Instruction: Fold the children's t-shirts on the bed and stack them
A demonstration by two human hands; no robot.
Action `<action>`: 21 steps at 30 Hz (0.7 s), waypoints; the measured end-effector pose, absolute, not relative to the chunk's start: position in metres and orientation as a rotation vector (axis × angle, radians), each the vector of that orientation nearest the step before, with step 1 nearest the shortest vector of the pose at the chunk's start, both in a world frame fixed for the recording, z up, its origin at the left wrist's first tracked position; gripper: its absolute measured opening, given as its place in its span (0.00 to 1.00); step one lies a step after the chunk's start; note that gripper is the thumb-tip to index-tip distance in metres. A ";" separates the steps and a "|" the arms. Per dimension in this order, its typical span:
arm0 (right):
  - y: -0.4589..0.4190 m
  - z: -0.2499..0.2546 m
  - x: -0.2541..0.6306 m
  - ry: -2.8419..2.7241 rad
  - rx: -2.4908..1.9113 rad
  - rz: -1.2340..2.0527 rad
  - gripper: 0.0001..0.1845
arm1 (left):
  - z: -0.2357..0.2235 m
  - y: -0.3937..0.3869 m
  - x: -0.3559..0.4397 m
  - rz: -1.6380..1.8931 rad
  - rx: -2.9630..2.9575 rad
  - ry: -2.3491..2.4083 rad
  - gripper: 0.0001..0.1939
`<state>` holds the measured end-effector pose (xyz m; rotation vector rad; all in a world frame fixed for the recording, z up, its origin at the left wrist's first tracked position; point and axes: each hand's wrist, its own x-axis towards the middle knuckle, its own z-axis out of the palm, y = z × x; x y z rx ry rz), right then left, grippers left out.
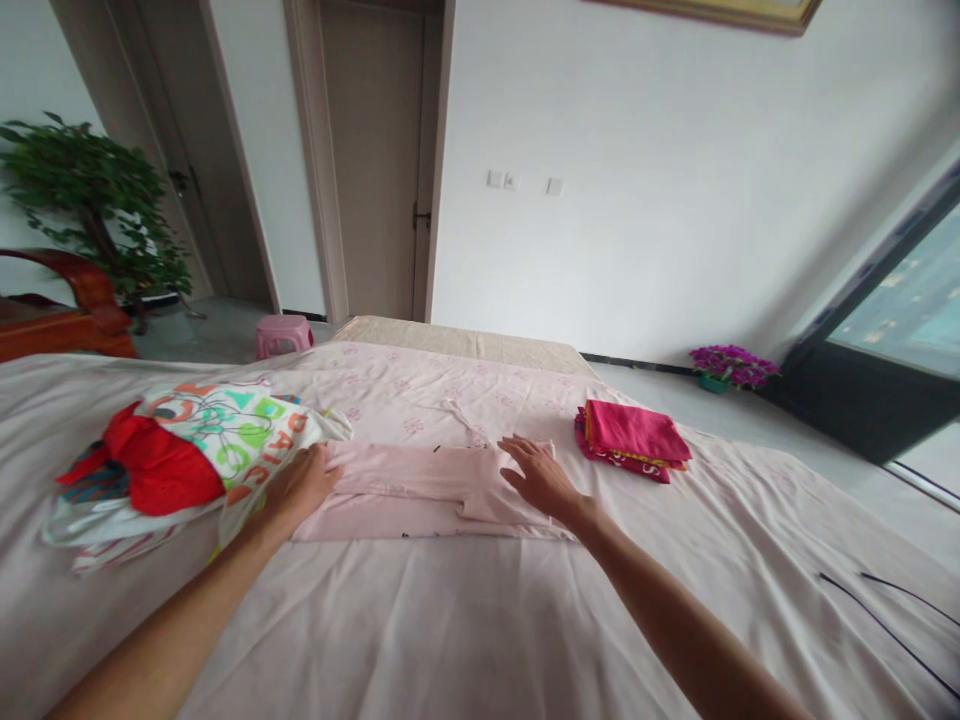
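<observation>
A pale pink shirt (420,485) lies folded lengthwise into a long strip on the bed, one sleeve laid along its top. My left hand (307,482) is closed on the strip's left end, with the fingertips partly hidden. At the other end, my right hand (541,475) rests over the cloth with its fingers stretched out and apart. Close by my left hand is a loose heap of clothes, including a white printed shirt (251,435) and a red garment (161,465). Beyond my right hand sits a stack of folded crimson clothes (637,435).
A pink sheet (480,620) with soft wrinkles covers the bed. Black cords (889,625) lie at the right. Past the bed stand a pink stool (283,336), a wooden armchair (82,300), a leafy plant (97,200) and purple flowers (735,366) by the wall.
</observation>
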<state>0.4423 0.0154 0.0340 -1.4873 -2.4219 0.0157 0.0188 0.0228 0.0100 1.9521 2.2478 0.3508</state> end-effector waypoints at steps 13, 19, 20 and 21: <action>-0.020 0.004 0.434 -2.472 -1.465 0.067 0.28 | 0.019 0.030 0.009 0.476 1.461 2.125 0.23; -0.023 0.006 0.434 -2.447 -1.429 0.072 0.27 | 0.021 0.017 0.019 0.688 1.428 1.774 0.20; -0.023 0.006 0.434 -2.439 -1.427 0.074 0.27 | 0.020 0.015 0.020 0.751 1.392 1.702 0.22; -0.024 0.006 0.434 -2.429 -1.425 0.077 0.26 | 0.018 0.013 0.021 0.819 1.343 1.636 0.23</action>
